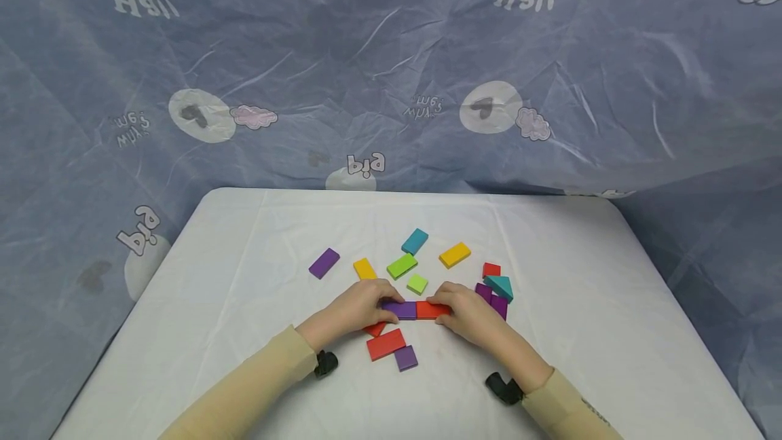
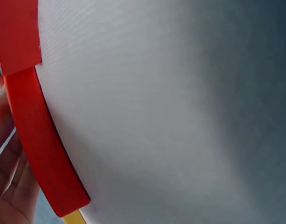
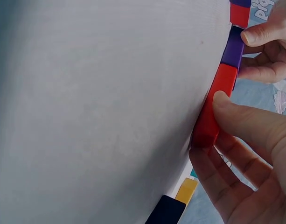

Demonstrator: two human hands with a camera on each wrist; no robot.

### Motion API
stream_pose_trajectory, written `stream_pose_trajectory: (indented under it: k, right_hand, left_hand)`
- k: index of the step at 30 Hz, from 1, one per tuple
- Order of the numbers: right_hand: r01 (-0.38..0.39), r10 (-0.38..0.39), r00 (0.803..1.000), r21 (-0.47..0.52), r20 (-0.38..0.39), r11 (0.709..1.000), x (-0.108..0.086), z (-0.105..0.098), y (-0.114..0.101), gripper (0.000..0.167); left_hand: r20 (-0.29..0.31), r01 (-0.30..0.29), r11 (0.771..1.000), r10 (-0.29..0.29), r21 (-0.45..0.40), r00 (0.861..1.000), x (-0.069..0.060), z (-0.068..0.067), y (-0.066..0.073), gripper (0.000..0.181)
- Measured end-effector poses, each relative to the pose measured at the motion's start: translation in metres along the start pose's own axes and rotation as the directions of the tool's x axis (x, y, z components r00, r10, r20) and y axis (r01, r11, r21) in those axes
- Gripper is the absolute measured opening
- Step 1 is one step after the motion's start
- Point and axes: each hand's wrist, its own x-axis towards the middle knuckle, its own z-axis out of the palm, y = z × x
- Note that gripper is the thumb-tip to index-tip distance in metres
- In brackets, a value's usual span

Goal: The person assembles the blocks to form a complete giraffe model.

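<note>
A purple block (image 1: 400, 310) and a red block (image 1: 431, 310) lie end to end on the table in the head view. My left hand (image 1: 370, 301) pinches the purple block between thumb and fingers at its left end. With thumb and fingers, my right hand (image 1: 469, 311) grips the right end of the red block. The right wrist view shows both holds, the red block (image 3: 212, 109) touching the purple block (image 3: 233, 49). Close under the left hand lies another red block (image 1: 375, 329), partly hidden. Below it are a larger red block (image 1: 386, 344) and a small purple block (image 1: 406, 358).
Beyond the hands lie a blue block (image 1: 415, 241), green blocks (image 1: 402, 266), yellow blocks (image 1: 455, 254) and a purple block (image 1: 324, 263). Right of the right hand, a teal triangle (image 1: 501, 286) sits against purple blocks (image 1: 499, 305) and a small red block (image 1: 491, 269). A white cloth covers the table (image 1: 256, 236).
</note>
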Motion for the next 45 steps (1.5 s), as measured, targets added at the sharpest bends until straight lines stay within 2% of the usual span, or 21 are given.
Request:
stream_pose_trajectory:
  k: [4, 7, 14, 18, 22, 24, 34, 40, 45]
  right_hand:
    - [-0.003, 0.003, 1.0, -0.009, -0.008, 1.0, 0.0, 0.001, 0.001, 0.033]
    - [-0.004, 0.004, 1.0, -0.007, -0.012, 1.0, 0.0, 0.002, 0.001, 0.033]
    - [0.011, -0.011, 1.0, 0.013, -0.022, 1.0, -0.001, 0.001, 0.001, 0.033]
    - [0.024, -0.023, 0.999, 0.014, -0.025, 1.0, -0.001, 0.001, 0.003, 0.033]
    - [0.025, -0.024, 0.999, 0.026, -0.024, 0.999, -0.002, 0.001, 0.004, 0.033]
    - [0.028, -0.027, 0.999, 0.027, -0.03, 0.999, -0.002, 0.001, 0.004, 0.032]
    - [0.029, -0.029, 0.999, 0.019, -0.019, 0.999, 0.0, 0.001, 0.004, 0.033]
    - [0.013, -0.013, 1.0, 0.024, -0.014, 1.0, 0.0, 0.0, 0.004, 0.033]
    - [0.014, -0.013, 1.0, 0.032, -0.01, 0.999, 0.001, 0.001, 0.004, 0.034]
  left_hand:
    - [0.004, 0.038, 0.999, -0.038, -0.039, 0.999, -0.002, -0.002, -0.001, 0.033]
    - [-0.016, 0.065, 0.996, -0.066, -0.065, 0.998, -0.006, -0.007, -0.004, 0.031]
    - [-0.081, 0.105, 0.992, -0.111, -0.067, 0.991, -0.027, -0.023, -0.017, 0.025]
    - [-0.04, 0.118, 0.991, -0.12, -0.063, 0.992, -0.039, -0.024, -0.027, 0.029]
    - [0.025, 0.106, 0.993, -0.104, -0.052, 0.994, -0.048, -0.022, -0.033, 0.035]
    - [0.037, 0.095, 0.995, -0.093, -0.043, 0.995, -0.051, -0.022, -0.034, 0.035]
    - [-0.003, 0.045, 0.997, -0.046, -0.066, 0.999, -0.055, -0.015, -0.026, 0.027]
    - [0.008, 0.025, 0.997, -0.025, -0.077, 1.0, -0.053, -0.009, -0.015, 0.026]
    - [0.017, 0.004, 0.999, -0.003, -0.035, 1.0, -0.049, -0.003, -0.006, 0.026]
